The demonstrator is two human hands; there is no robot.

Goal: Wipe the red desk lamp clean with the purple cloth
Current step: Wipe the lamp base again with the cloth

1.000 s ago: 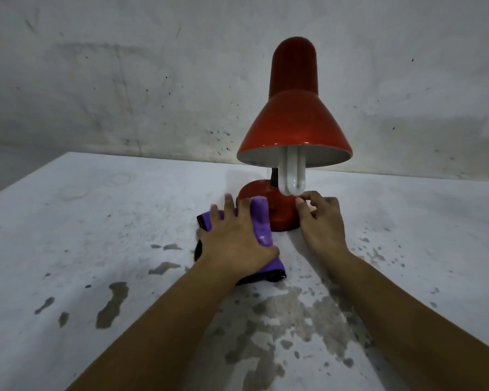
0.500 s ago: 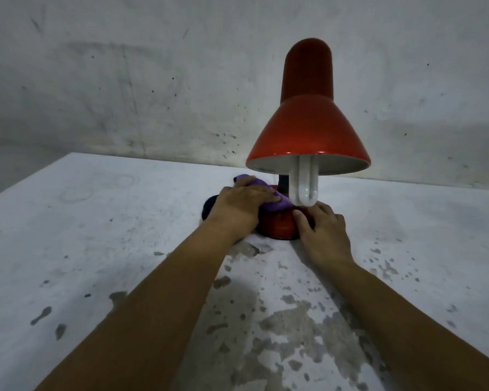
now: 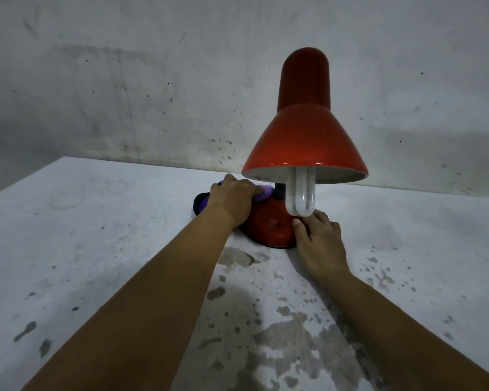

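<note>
The bench [image 3: 102,235] is a pale, worn surface with darker patches where the coating has flaked, most of them on the near side of the red desk lamp [image 3: 304,136]. Behind it stands a stained grey wall [image 3: 124,80].

The left hand [image 3: 232,200] lies on the left side of the lamp's base [image 3: 268,225], palm down over the purple cloth [image 3: 261,192]. Its fingers curl over the bunched cloth and press it against the upper left part of the base, beside the dark stem. Most of the cloth is hidden under the hand; a purple fold shows at the fingertips and a darker edge of it sticks out to the left of the base, low by the bench.

The lamp stands upright on the bench, close to the wall. Its round red base sits flat, and the cone shade hangs over the base's right half, open end toward the camera. A white U-shaped bulb [image 3: 301,193] pokes down out of the shade, in front of the base.

The right hand [image 3: 321,244] rests against the right side of the base. Its thumb [image 3: 298,230] lies on the red surface and the other fingers, bent and slightly apart, wrap round the base's right edge, just under the bulb's tip.
</note>
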